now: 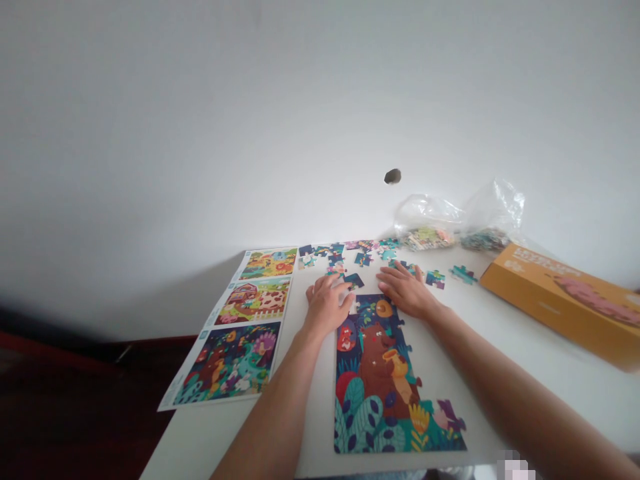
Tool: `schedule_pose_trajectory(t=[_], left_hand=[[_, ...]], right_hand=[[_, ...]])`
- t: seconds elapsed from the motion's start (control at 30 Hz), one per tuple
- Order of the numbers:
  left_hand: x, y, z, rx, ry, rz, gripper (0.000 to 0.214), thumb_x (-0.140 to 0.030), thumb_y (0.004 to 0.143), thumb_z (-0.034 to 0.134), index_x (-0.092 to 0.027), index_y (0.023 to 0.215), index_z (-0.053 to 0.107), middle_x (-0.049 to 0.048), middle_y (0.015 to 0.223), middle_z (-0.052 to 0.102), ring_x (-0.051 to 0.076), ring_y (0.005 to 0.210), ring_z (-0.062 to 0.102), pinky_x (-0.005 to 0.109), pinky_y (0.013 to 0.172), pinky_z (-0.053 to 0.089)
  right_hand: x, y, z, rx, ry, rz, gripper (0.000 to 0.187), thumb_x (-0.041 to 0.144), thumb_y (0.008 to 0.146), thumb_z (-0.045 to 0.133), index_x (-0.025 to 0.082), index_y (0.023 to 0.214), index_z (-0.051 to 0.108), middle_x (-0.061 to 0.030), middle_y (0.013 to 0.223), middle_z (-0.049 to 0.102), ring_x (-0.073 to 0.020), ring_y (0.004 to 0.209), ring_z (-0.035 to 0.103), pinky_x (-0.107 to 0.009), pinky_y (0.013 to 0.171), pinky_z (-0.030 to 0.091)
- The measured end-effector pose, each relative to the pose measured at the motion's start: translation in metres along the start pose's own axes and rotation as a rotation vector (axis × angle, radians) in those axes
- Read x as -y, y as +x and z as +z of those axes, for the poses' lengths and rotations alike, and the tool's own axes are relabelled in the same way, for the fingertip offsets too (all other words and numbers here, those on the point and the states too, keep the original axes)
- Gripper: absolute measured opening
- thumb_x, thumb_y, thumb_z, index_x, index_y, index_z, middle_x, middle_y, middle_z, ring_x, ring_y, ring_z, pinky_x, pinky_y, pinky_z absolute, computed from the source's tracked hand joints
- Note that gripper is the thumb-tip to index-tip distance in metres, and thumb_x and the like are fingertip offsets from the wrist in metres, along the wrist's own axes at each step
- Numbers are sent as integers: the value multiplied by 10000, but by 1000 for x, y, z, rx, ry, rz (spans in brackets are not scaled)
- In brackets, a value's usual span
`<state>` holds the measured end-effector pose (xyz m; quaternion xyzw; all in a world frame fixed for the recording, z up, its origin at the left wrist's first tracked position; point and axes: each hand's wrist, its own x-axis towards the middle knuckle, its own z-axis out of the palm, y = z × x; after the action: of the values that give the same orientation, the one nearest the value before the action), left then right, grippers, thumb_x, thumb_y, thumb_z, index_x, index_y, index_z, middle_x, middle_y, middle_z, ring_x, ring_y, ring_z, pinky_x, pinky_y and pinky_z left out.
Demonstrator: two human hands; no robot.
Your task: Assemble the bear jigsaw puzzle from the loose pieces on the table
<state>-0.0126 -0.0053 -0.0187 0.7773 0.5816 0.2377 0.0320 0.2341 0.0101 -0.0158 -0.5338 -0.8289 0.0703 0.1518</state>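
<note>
A partly joined jigsaw puzzle [375, 380] lies flat on the white table, its picture a brown bear with a honey pot among leaves and flowers. My left hand [326, 305] rests at its upper left corner, fingers apart, the index fingertip close to a loose dark blue puzzle piece [355, 281]. Whether it touches that piece I cannot tell. Across the puzzle's top right corner, my right hand [404, 291] lies palm down with fingers stretched out. Loose pieces [400, 265] sit partly hidden beyond its fingertips.
Several loose pieces [336, 253] are scattered along the wall. At the left lies a printed picture sheet [240, 327] with three scenes, overhanging the table edge. Clear plastic bags [427, 223] of pieces stand at the back right, beside an orange box [560, 300].
</note>
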Motion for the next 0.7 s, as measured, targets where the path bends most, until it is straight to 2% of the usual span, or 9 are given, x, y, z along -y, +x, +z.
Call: schedule_pose_trajectory(t=[0.13, 0.2, 0.3, 0.4, 0.47, 0.53, 0.63, 0.7], left_hand=[[1, 1, 2, -49, -9, -40, 241, -359, 887, 590, -298, 1078, 723, 48, 1344, 591, 278, 1271, 493, 490, 1043, 410], [1, 0, 1, -36, -19, -5, 247, -361, 888, 591, -320, 1096, 716, 31, 1385, 562, 286, 1291, 474, 508, 1047, 400], [0, 0, 0, -15, -35, 20, 234, -351, 892, 586, -348, 1085, 718, 18, 1406, 543, 291, 1304, 462, 533, 1055, 381], [-1, 0, -1, -44, -48, -17, 186, -327, 892, 580, -317, 991, 736, 39, 1338, 590, 278, 1279, 482, 508, 1048, 393], [-1, 1, -2, -79, -46, -57, 161, -312, 887, 576, -285, 920, 732, 55, 1280, 620, 270, 1258, 495, 486, 1035, 410], [-1, 2, -3, -106, -23, -106, 157, -305, 880, 579, -280, 946, 720, 63, 1279, 620, 275, 1259, 488, 490, 1031, 411], [0, 3, -6, -118, 68, -227, 256, -328, 871, 583, -307, 1106, 681, 71, 1368, 562, 333, 1332, 405, 585, 1054, 351], [2, 3, -8, -146, 163, -362, 340, -379, 864, 577, -296, 1186, 648, 111, 1441, 487, 396, 1381, 317, 666, 1051, 285]], right_hand=[[1, 2, 2, -97, -39, 81, 443, 487, 1021, 291, 267, 1200, 632, -102, 1320, 594, -313, 1288, 443, -714, 1100, 127], [2, 2, 4, -99, -49, 72, 432, 480, 1020, 305, 263, 1232, 612, -105, 1352, 571, -318, 1313, 419, -721, 1093, 128], [4, 1, 8, -44, -47, 10, 452, 485, 1017, 312, 282, 1356, 532, -90, 1479, 465, -350, 1411, 298, -725, 1090, 138], [3, 1, 8, -32, -43, 15, 461, 476, 1018, 308, 284, 1382, 514, -84, 1491, 453, -347, 1411, 310, -712, 1100, 146], [0, 1, 7, -58, -48, 58, 441, 459, 1016, 319, 273, 1338, 557, -92, 1452, 495, -333, 1378, 364, -695, 1105, 166], [-3, 2, 6, -77, -50, 87, 418, 451, 1011, 338, 272, 1292, 591, -93, 1417, 526, -323, 1347, 402, -679, 1102, 195], [-7, 3, 7, -87, -39, 87, 401, 459, 1003, 358, 280, 1262, 607, -89, 1398, 541, -318, 1334, 414, -664, 1093, 227], [-8, 3, 9, -95, -30, 80, 402, 467, 1001, 363, 277, 1256, 610, -90, 1391, 545, -316, 1336, 408, -656, 1091, 232]])
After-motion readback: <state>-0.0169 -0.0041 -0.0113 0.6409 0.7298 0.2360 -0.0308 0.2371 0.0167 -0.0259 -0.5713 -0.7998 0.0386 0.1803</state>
